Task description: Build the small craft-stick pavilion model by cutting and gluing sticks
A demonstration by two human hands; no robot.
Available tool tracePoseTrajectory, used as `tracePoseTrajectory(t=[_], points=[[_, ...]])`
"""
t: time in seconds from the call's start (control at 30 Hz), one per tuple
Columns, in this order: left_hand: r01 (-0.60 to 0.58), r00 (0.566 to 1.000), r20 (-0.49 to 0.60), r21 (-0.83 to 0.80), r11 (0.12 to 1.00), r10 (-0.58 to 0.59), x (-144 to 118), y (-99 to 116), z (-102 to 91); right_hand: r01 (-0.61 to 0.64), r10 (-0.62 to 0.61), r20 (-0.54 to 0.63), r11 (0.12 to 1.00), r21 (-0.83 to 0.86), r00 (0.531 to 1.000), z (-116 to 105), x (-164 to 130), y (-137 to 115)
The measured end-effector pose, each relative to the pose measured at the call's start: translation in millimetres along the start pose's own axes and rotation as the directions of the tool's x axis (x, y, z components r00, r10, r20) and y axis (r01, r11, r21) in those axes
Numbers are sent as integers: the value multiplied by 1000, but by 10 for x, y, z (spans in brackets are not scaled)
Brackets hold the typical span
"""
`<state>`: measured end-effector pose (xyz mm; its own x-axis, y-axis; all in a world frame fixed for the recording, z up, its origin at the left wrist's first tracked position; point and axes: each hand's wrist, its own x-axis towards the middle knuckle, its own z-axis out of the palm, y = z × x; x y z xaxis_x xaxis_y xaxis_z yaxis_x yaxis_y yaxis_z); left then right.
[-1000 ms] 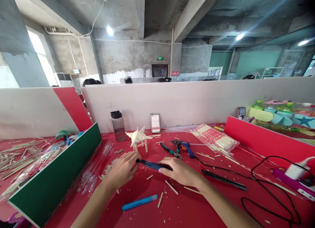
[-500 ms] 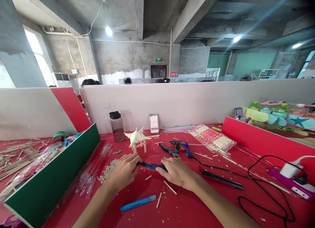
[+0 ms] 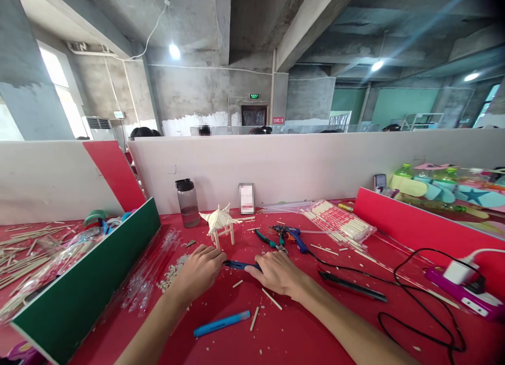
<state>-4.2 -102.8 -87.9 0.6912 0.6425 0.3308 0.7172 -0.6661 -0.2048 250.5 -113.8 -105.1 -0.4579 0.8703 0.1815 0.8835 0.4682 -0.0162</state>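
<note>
Both hands meet over the middle of the red table, at a slim dark blue tool point(image 3: 235, 265) that looks like a utility knife. My left hand point(image 3: 204, 273) is closed around its left end, the fingertips hidden from me. The right end lies in my right hand point(image 3: 278, 273), thumb along it. Just beyond stands a small pavilion model point(image 3: 221, 220) built of pale wooden sticks, upright on thin legs. Short cut sticks point(image 3: 272, 299) lie near my right hand. A blue marker point(image 3: 222, 324) rests closer to me.
Wood scraps point(image 3: 171, 275) lie beside my left forearm. Farther right are green-handled pliers point(image 3: 266, 239), a blue glue gun point(image 3: 295, 240), bundled sticks point(image 3: 343, 223), a long black tool point(image 3: 351, 286) and a purple power strip point(image 3: 465, 296). A bottle point(image 3: 188, 203) and a green divider point(image 3: 90, 281) stand left.
My right hand has shifted slightly left along the dark blue tool, and less of the tool shows. The view has turned a little; the table objects otherwise stay put.
</note>
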Motion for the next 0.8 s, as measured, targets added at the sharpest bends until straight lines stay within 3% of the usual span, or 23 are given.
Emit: tracePoseTrajectory(t=[0.47,0.8], points=[[12,998,60,56,998,-15,41,9,15,-20,20,6,1000,-7,1000,76,48,-41],[56,991,118,-9,998,-54,55,14,-21,-26,25,-21,999,-40,999,101,48,-48]])
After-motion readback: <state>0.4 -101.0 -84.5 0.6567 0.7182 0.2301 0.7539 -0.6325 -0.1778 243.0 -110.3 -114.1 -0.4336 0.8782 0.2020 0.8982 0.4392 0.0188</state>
